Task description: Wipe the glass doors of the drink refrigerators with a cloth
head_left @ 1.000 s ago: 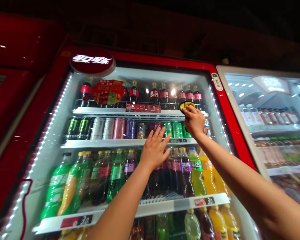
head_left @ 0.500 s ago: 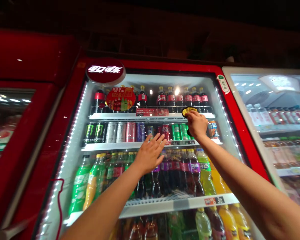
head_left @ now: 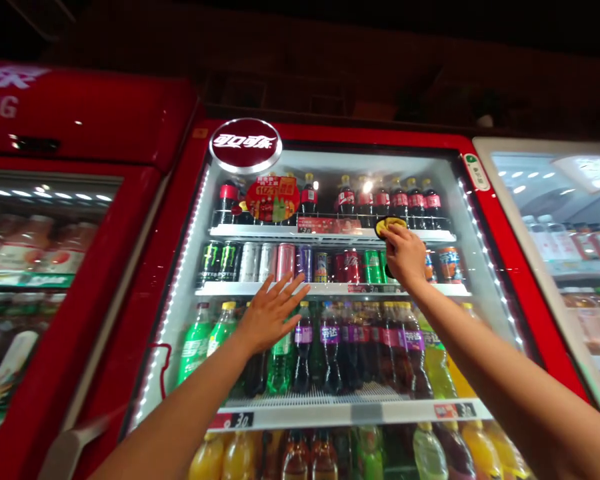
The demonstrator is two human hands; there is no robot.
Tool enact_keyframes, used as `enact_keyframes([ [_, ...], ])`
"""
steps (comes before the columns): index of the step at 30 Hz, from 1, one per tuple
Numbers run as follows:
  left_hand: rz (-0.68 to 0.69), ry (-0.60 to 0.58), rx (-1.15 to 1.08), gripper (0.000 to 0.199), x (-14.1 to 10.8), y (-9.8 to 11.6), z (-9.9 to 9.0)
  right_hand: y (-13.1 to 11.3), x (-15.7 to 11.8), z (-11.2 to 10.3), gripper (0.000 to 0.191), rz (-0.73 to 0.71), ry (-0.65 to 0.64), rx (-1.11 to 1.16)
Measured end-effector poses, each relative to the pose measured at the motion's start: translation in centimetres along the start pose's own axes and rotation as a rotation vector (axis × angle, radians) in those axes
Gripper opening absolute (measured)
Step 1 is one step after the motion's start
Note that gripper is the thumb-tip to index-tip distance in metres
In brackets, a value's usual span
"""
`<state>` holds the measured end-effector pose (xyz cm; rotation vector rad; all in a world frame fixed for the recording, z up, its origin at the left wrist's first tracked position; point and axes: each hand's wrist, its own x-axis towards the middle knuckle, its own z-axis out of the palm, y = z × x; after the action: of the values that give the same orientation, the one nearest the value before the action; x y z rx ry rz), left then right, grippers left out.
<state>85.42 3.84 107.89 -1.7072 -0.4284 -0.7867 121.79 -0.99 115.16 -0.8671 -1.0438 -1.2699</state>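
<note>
Right grip (head_left: pixel 406 253): my fingertips are pinched around a yellow-and-black pad (head_left: pixel 392 222), taking it from below, which seems to leave its upper rim free; its exact kind I can't make out.
Pad's place: in front of the edge of the top shelf (head_left: pixel 270 231), probably kept to the glass front (head_left: pixel 325 162); contact isn't clear from my end.
Left grip (head_left: pixel 270 313): fingers spread, holding nothing, before the lower edge of the cans (head_left: pixel 285 260); perhaps flattened for bracing, though I can't tell whether it touches.
Glass front: lamp reflections suggest it stands between me and the drinks.
Cola bottles (head_left: pixel 347 200): upright in a row, labels outward, presumably for reading.
Promotional sign (head_left: pixel 273 199): overlapping the bottles at left, likely placed to catch the eye.
Price tag (head_left: pixel 243 420): on a shelf edge, below the drinks it presumably prices.
</note>
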Motion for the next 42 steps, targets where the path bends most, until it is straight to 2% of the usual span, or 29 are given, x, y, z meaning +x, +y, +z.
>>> enact_keyframes([
  [2, -0.016, 0.014, -0.009, 0.065, 0.0, 0.1, 0.2, -2.4, 0.4, 1.2, 0.037, -0.036, -0.010, -0.013],
  [5, -0.032, 0.016, -0.029, 0.063, 0.0, 0.3, 0.4, -5.4, -1.0, 1.1, 0.037, -0.227, -0.134, 0.041],
  [7, -0.036, 0.018, -0.051, 0.063, -0.1, 0.4, 0.5, -5.6, -2.6, -0.2, 0.035, -0.352, -0.238, 0.082],
  [9, -0.041, 0.016, -0.073, 0.063, -0.2, 0.5, 0.6, -4.5, -3.6, -1.5, 0.032, -0.403, -0.287, 0.100],
  [11, -0.044, 0.011, -0.084, 0.062, -0.3, 0.5, 0.6, -3.2, -3.4, -1.9, 0.029, -0.349, -0.239, 0.097],
  [13, -0.049, 0.011, -0.085, 0.061, -0.4, 0.6, 0.6, -3.0, -1.9, -0.8, 0.029, -0.206, -0.123, 0.068],
  [16, -0.053, 0.017, -0.089, 0.061, -0.5, 0.8, 0.6, -5.8, 0.8, 2.2, 0.035, -0.057, -0.021, 0.014],
  [19, -0.052, 0.016, -0.104, 0.062, -0.5, 0.9, 0.6, -10.1, 1.6, 4.0, 0.040, -0.134, -0.072, 0.028],
  [21, -0.059, 0.019, -0.118, 0.063, -0.5, 1.0, 0.6, -11.3, 0.7, 3.5, 0.039, -0.266, -0.168, 0.073],
  [23, -0.068, 0.020, -0.132, 0.065, -0.5, 1.0, 0.5, -10.4, -0.7, 1.9, 0.036, -0.398, -0.277, 0.109],
  [25, -0.069, 0.019, -0.142, 0.065, -0.6, 1.0, 0.6, -7.8, -1.8, 0.1, 0.033, -0.453, -0.329, 0.116],
  [27, -0.066, 0.021, -0.145, 0.064, -0.6, 1.0, 0.6, -4.8, -1.9, -0.8, 0.032, -0.354, -0.254, 0.092],
  [29, -0.065, 0.026, -0.146, 0.063, -0.7, 1.0, 0.6, -3.1, -0.9, -0.2, 0.034, -0.158, -0.115, 0.051],
  [31, -0.066, 0.029, -0.147, 0.062, -0.7, 0.9, 0.7, -3.5, 0.5, 1.4, 0.037, 0.024, -0.002, -0.001],
  [33, -0.066, 0.028, -0.150, 0.061, -0.7, 0.9, 0.7, -5.7, 1.6, 3.1, 0.040, 0.071, 0.019, -0.036],
  [35, -0.067, 0.026, -0.155, 0.061, -0.7, 1.0, 0.7, -8.2, 1.9, 4.0, 0.042, -0.040, -0.053, -0.019],
  [37, -0.072, 0.025, -0.160, 0.062, -0.7, 1.0, 0.7, -9.7, 1.3, 3.6, 0.042, -0.223, -0.172, 0.049],
  [39, -0.074, 0.021, -0.160, 0.062, -0.6, 1.0, 0.7, -9.3, 0.4, 2.3, 0.039, -0.380, -0.284, 0.122],
  [40, -0.072, 0.017, -0.157, 0.062, -0.7, 1.0, 0.7, -8.5, 0.1, 1.7, 0.037, -0.414, -0.307, 0.144],
  [42, -0.065, 0.012, -0.147, 0.060, -0.7, 1.0, 0.6, -6.8, -0.1, 0.9, 0.034, -0.357, -0.254, 0.138],
])
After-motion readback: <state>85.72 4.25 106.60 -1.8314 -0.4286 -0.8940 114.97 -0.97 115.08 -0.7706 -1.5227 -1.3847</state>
